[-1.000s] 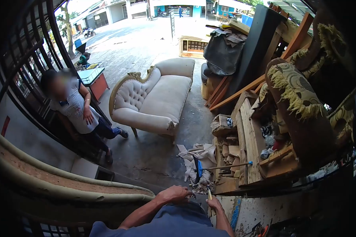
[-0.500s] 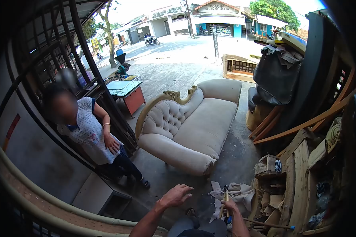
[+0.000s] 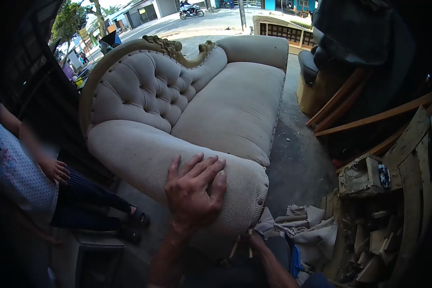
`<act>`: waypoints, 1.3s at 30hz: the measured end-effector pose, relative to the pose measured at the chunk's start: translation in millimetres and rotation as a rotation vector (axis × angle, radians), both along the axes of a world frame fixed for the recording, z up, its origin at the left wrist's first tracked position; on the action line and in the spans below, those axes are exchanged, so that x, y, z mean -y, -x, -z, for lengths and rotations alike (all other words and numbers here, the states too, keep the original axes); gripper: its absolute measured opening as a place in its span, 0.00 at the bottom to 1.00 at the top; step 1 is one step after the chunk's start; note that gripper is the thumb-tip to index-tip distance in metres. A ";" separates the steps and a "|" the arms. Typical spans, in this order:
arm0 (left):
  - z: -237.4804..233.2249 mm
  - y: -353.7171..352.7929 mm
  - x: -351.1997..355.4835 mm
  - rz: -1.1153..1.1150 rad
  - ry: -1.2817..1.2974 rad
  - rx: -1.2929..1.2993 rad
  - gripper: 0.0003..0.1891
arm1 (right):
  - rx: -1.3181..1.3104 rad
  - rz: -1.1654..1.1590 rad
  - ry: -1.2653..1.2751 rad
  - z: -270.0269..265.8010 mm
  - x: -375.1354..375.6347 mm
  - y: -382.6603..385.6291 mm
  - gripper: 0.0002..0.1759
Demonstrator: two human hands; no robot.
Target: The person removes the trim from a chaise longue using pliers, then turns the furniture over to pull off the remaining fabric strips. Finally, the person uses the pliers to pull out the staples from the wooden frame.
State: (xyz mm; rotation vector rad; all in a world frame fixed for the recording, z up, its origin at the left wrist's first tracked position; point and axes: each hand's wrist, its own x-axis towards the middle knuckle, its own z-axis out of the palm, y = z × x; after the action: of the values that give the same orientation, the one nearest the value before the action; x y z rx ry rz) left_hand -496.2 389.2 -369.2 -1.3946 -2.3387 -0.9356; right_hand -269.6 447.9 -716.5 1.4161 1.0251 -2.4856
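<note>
While our left hand lies spread on near arm of sofa on floor, our right hand grips pliers below corner; cover mostly on, corner edge seemingly unfinished.

No legible text, labels, brands, numbers or signs, distant buildings too small to read

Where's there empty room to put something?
The seat is bare between the buttoned back and both sofa arms. The floor has room between the seat and the wooden bars. Lower right is crowded: cloth scraps, wood pieces.
</note>
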 end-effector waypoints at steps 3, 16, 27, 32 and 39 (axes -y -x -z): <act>11.0 -6.2 -5.0 -0.019 -0.093 -0.016 0.21 | -0.126 0.040 0.037 15.6 -10.7 17.7 0.23; 19.0 -4.4 -3.4 0.052 -0.214 0.297 0.22 | -0.462 0.183 0.159 41.6 -60.3 25.7 0.21; 16.8 -6.5 1.1 -0.043 -0.218 0.188 0.20 | -0.518 -0.056 0.231 21.7 -102.7 9.2 0.27; 18.2 -9.0 -0.9 -0.042 -0.223 0.217 0.20 | -0.491 -0.074 0.279 31.9 -114.2 10.8 0.26; 20.9 -8.7 -0.6 -0.022 -0.281 0.196 0.20 | -0.522 0.059 0.233 28.9 -97.8 22.3 0.23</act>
State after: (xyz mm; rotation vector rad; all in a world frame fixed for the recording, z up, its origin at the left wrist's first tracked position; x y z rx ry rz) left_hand -487.5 389.8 -390.1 -1.2107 -2.2385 -1.3885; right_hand -291.9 545.6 -745.4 0.7569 0.7226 -2.9782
